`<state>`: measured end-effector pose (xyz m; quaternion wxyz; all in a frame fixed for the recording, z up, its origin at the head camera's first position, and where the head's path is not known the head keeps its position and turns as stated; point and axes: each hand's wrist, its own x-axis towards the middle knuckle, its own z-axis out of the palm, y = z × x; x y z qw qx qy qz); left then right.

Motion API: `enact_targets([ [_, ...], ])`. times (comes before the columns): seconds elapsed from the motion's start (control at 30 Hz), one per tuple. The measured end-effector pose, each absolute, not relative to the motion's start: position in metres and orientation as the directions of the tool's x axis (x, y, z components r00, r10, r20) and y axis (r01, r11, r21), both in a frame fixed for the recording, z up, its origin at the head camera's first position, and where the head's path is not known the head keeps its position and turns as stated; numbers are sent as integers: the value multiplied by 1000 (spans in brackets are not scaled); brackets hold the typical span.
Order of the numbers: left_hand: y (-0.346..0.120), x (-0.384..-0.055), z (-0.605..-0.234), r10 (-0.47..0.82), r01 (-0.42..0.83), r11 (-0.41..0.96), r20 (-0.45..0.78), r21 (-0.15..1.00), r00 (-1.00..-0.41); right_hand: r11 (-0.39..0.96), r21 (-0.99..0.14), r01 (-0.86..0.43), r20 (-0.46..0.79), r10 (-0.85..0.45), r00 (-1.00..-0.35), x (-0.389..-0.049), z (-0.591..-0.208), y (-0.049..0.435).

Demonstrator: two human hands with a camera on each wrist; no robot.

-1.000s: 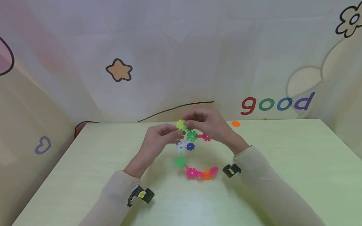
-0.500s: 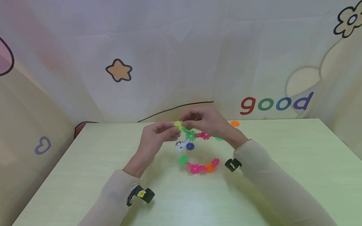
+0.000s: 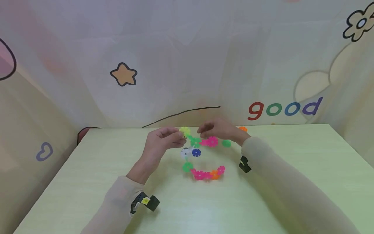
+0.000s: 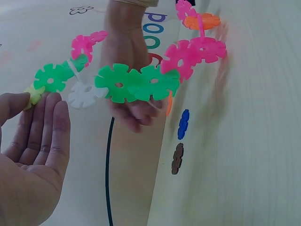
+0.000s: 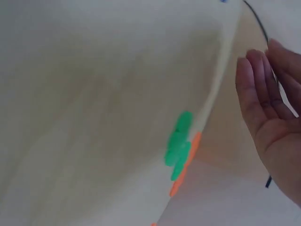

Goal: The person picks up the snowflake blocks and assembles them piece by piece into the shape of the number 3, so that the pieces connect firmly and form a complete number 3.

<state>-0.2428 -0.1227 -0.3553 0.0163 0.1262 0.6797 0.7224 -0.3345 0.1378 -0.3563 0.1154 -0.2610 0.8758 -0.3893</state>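
Note:
Between thumb and fingers my left hand (image 3: pixel 159 141) pinches a yellow snowflake disc (image 3: pixel 184 131), part of a chain of slotted plastic discs held up over the table. In the left wrist view, green discs (image 4: pixel 49 77) join the yellow one, with a short pink branch (image 4: pixel 82 47) beyond and a white disc (image 4: pixel 83 95) beside. The chain runs on through more green discs (image 4: pixel 153 82) to pink discs (image 4: pixel 181 59) and an orange disc (image 4: pixel 202 21). My right hand (image 3: pixel 220 130) holds nothing; its fingers are loosely bent, just right of the yellow disc in the head view.
Loose on the table (image 3: pixel 87 182) lie a blue disc (image 4: pixel 184 124) and a brown disc (image 4: pixel 177 158). Green discs (image 5: pixel 179 141) and an orange disc (image 5: pixel 187 162) lie near its back edge. A printed cloth (image 3: pixel 181 65) stands behind.
My right hand has let go of the chain by the yellow disc and drawn away to the right. The left hand keeps its pinch; the chain's lower end has swung slightly.

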Motion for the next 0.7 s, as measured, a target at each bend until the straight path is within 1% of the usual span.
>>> enact_targets([
  [0.1, -123, -242, -356, 193, 143, -73, 155, 987, -969, 603, -628, -491, -29, -649, -760, -339, -372, 133],
  [0.13, -123, -242, -356, 191, 144, -75, 156, 987, -969, 593, -621, -512, -30, -671, -741, -339, -375, 131],
  [0.2, -123, -242, -356, 188, 146, -79, 159, 986, -969, 591, -615, -522, -45, -687, -725, -339, -379, 127],
  [0.33, -123, -241, -354, 188, 148, -74, 160, 986, -969, 633, -618, -466, -115, -660, -743, -335, -380, 119],
  [0.4, -123, -242, -354, 190, 148, -75, 160, 986, -969, 641, -615, -459, -135, -659, -739, -334, -380, 117],
  [0.57, -124, -242, -354, 191, 145, -80, 158, 986, -969, 640, -596, -485, -134, -674, -726, -333, -381, 115],
  [0.7, -124, -242, -355, 194, 148, -73, 160, 986, -968, 657, -582, -478, -146, -663, -734, -332, -379, 115],
])
